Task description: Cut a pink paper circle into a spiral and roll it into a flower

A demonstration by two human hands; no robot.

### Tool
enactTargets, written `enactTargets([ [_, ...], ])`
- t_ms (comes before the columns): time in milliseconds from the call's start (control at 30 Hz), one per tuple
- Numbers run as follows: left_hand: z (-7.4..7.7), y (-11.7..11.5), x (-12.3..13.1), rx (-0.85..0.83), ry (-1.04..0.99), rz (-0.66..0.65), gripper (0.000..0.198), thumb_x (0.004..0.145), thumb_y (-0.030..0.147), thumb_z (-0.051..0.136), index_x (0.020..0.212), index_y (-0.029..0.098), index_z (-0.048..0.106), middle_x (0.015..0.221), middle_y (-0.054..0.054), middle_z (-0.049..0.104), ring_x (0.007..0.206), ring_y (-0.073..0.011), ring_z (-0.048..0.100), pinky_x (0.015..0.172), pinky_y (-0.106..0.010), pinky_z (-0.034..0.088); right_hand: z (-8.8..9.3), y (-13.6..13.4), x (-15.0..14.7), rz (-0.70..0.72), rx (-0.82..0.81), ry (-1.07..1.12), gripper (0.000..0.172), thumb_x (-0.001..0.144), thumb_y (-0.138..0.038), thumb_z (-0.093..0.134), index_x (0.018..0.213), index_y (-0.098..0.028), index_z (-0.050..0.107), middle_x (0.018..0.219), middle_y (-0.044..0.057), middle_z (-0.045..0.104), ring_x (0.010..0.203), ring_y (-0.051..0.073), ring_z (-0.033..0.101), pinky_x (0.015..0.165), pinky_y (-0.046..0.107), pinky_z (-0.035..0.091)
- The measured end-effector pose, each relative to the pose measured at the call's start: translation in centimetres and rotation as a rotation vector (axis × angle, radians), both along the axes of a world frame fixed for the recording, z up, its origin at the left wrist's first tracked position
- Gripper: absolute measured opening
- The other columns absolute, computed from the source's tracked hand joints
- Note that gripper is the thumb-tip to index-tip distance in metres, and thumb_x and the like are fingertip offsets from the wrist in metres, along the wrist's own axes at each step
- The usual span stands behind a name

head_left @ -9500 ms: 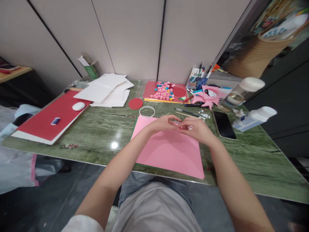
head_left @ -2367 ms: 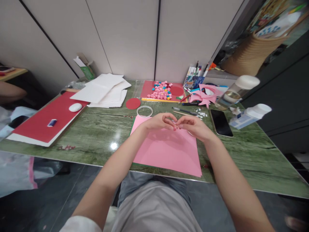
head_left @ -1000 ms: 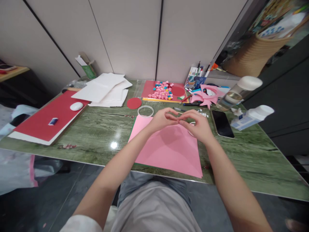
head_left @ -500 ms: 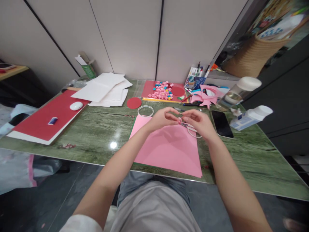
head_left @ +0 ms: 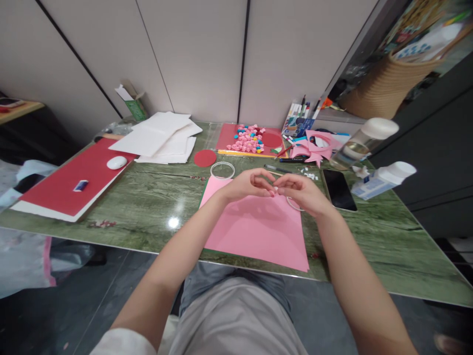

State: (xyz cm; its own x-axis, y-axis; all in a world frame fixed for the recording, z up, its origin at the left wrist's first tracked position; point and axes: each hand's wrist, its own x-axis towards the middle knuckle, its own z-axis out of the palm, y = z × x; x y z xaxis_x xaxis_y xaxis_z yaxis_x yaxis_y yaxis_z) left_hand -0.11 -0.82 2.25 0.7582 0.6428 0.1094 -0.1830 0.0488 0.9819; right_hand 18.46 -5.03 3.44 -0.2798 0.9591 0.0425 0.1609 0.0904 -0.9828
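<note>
My left hand (head_left: 254, 183) and my right hand (head_left: 300, 192) meet fingertip to fingertip above the pink paper sheets (head_left: 254, 229). Pinched in the left fingers is a small pink paper piece (head_left: 272, 194), mostly covered by them. At the tips of my closed right fingers shows a tiny white scrap (head_left: 276, 189), too small to make out well. White scissor handles (head_left: 294, 203) stick out under the right hand, their blades hidden. A roll of tape (head_left: 222, 170) lies at the far left corner of the pink sheets.
Small pink, blue and yellow paper pieces (head_left: 248, 139) are heaped at the back. White scraps (head_left: 309, 174), a phone (head_left: 339, 190), a white bottle (head_left: 385, 180) and a clear bottle (head_left: 364, 143) stand or lie at right. White sheets (head_left: 158, 133) and red board (head_left: 74, 180) lie left.
Both hands have come slightly down towards the pink sheets. The fingers have shifted around the pink piece, and a white scrap now shows at the right fingertips.
</note>
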Motion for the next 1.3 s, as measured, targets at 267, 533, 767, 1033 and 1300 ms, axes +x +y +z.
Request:
enactTargets([
  [267,0.0,0.0,-0.1,0.016,-0.034,-0.032,0.038,0.06,0.018,0.067,0.093,0.014,0.049,0.076,-0.005,0.064,0.072,-0.0121,0.061,0.072,-0.029,0.045,-0.6,-0.1,0.0,0.058,-0.12,0.154,0.015,0.065,-0.019,0.063,0.081,-0.018,0.061,0.073,0.0,0.061,0.067,0.011,0.056,0.064,0.024,0.04],
  [533,-0.2,0.1,0.0,-0.03,-0.05,-0.065,0.038,0.058,0.017,0.068,0.092,0.013,0.05,0.076,-0.005,0.064,0.072,-0.0121,0.061,0.072,-0.03,0.045,-0.9,0.0,-0.1,0.095,-0.222,0.256,0.013,0.062,-0.015,0.065,0.073,-0.018,0.058,0.072,0.0,0.061,0.067,0.012,0.057,0.066,0.026,0.041],
  [767,-0.4,0.2,0.0,-0.033,-0.022,-0.076,0.04,0.058,0.016,0.068,0.093,0.014,0.05,0.076,-0.004,0.064,0.073,-0.0127,0.061,0.072,-0.031,0.045,-0.9,-0.1,-0.1,0.108,-0.209,0.22,0.01,0.062,-0.015,0.065,0.069,-0.017,0.057,0.066,-0.002,0.059,0.063,0.009,0.054,0.062,0.024,0.039],
  [1033,-0.9,0.5,0.0,-0.13,-0.095,-0.062,0.038,0.059,0.013,0.067,0.093,0.014,0.05,0.071,-0.002,0.064,0.07,-0.0102,0.06,0.071,-0.027,0.043,0.0,-0.2,0.1,0.058,-0.081,0.045,0.018,0.063,-0.022,0.068,0.08,-0.018,0.064,0.071,0.001,0.063,0.065,0.011,0.056,0.062,0.024,0.041],
  [1300,-1.3,0.8,-0.1,-0.179,-0.093,-0.108,0.04,0.058,0.013,0.067,0.095,0.015,0.05,0.07,-0.003,0.064,0.07,-0.0113,0.06,0.071,-0.028,0.042,0.9,-0.6,0.0,0.005,0.046,-0.213,0.022,0.064,-0.033,0.066,0.08,-0.017,0.065,0.077,0.004,0.065,0.065,0.014,0.057,0.057,0.025,0.042],
])
